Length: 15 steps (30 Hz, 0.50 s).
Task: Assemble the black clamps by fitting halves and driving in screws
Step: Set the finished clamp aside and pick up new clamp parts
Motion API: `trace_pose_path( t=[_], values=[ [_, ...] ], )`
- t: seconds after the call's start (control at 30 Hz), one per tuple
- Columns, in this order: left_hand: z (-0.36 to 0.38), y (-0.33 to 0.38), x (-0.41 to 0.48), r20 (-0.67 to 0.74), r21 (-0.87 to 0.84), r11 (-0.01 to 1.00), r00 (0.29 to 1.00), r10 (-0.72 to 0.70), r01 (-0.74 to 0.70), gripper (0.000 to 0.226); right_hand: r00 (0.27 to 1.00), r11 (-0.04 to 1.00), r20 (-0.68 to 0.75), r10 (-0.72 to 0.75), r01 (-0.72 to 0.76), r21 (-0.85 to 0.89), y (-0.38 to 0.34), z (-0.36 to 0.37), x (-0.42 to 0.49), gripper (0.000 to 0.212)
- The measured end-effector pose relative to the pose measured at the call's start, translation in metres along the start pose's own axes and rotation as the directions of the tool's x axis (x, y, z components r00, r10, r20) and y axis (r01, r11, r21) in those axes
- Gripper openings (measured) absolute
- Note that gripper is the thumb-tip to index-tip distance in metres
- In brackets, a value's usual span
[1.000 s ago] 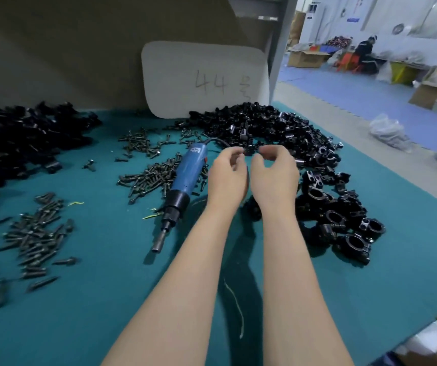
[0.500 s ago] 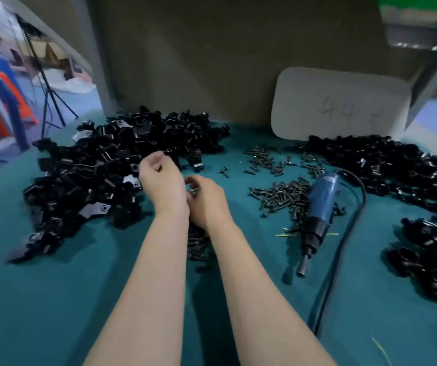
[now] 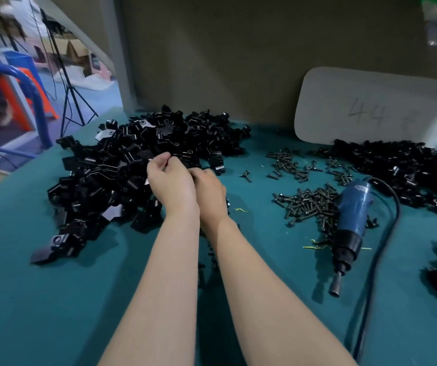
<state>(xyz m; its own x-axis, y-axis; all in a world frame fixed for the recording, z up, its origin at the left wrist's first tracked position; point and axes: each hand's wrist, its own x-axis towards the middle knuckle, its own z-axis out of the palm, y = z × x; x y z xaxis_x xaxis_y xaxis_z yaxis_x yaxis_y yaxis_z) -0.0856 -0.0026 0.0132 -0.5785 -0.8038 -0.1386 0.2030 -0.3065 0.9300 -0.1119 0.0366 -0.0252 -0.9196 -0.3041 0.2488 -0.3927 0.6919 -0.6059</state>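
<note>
Black heap of clamp halves [image 3: 122, 180] on the teal table cover [image 3: 53, 299], to the left. Left hand [image 3: 171, 184] at the heap's near edge, fingers curled; hold on any piece impossible to tell. Right hand [image 3: 210, 192] pressed against it, fingers hidden, state unclear. Loose screws [image 3: 307, 204] to the right, beside a blue electric screwdriver [image 3: 352, 223]; more black parts [image 3: 402, 170] beyond.

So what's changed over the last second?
The left hand and right hand moved together from the right pile of clamp halves over to the left pile, and the view swung left with them. What they hold is hidden. The blue screwdriver and loose screws stayed put.
</note>
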Motion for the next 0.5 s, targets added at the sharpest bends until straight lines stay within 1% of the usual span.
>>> trace_pose_path(
  t=[0.07,0.13,0.2,0.27,0.33,0.4,0.43,0.5],
  values=[
    [0.006,0.000,-0.006,0.015,0.005,1.000,1.000,0.026,-0.026,0.021,0.996,0.983,-0.088,0.023,-0.006,0.185,0.007,-0.017,-0.005,0.027],
    [0.014,-0.003,-0.013,0.064,0.092,0.995,0.997,0.034,-0.039,0.022,0.978,0.955,-0.190,0.087,-0.028,0.297,0.016,-0.040,-0.008,0.026],
    [0.028,-0.008,-0.028,0.202,0.206,0.978,0.979,-0.033,-0.010,0.027,0.945,0.929,-0.288,0.158,-0.043,0.367,0.030,-0.070,-0.010,0.025],
    [0.046,-0.011,-0.050,0.390,0.268,0.963,0.911,-0.130,0.022,0.038,0.915,0.926,-0.365,0.174,-0.025,0.377,0.046,-0.101,-0.016,0.021],
    [0.068,-0.016,-0.075,0.536,0.289,0.957,0.825,-0.180,0.021,0.043,0.912,0.949,-0.388,0.133,-0.005,0.315,0.065,-0.128,-0.026,0.017],
    [0.090,-0.023,-0.100,0.605,0.282,0.959,0.773,-0.188,0.012,0.039,0.907,0.952,-0.399,0.131,-0.003,0.306,0.086,-0.153,-0.039,0.015],
    [0.101,-0.028,-0.111,0.625,0.259,0.965,0.753,-0.206,0.048,0.034,0.893,0.937,-0.420,0.162,-0.007,0.348,0.097,-0.166,-0.045,0.017],
    [0.121,-0.038,-0.132,0.667,0.226,0.964,0.698,-0.260,0.142,0.023,0.845,0.864,-0.458,0.274,-0.007,0.504,0.119,-0.189,-0.059,0.021]
  ],
)
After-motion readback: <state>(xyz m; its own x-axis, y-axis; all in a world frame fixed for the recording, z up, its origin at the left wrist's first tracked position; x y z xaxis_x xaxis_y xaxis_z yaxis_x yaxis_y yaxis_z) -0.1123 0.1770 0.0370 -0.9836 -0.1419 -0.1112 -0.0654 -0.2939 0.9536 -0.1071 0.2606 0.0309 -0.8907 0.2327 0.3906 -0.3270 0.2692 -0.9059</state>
